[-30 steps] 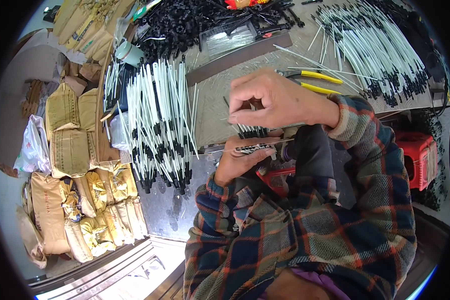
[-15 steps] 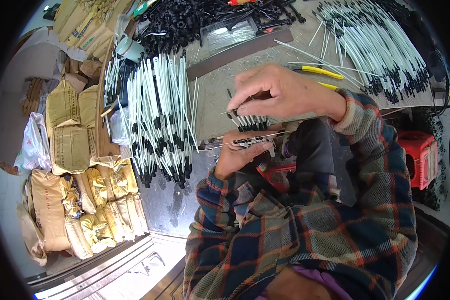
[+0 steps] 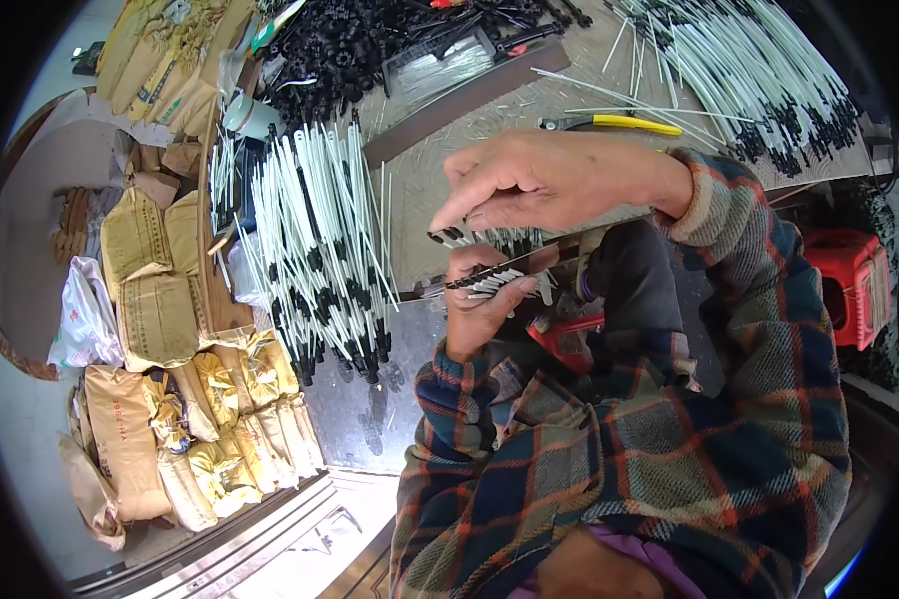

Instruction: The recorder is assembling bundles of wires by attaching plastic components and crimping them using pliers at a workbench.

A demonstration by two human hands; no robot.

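Note:
My left hand [image 3: 474,324] is closed round a small bunch of white rods with black ends [image 3: 499,284], in front of my lap. Its thumb presses along the near side of the row. Over the bunch arches my right hand [image 3: 554,175], thumb and forefinger brought together right at the black ends. Whatever those fingertips pinch is too small to make out. To the left, a large stack of white rods with black fittings [image 3: 315,230] lies over the table's edge.
Another pile of white rods [image 3: 759,85] lies at far right, near yellow-handled pliers [image 3: 637,124]. Black plastic parts [image 3: 335,60] are heaped at the back beside a clear tray of thin pieces [image 3: 440,65]. Brown packages [image 3: 130,429] stand at left, a red stool [image 3: 847,290] at right.
My right hand has come slightly left and down, closer to the bunch. The rods in my left hand are tilted differently, showing more of their white lengths. The whole view has shifted a little.

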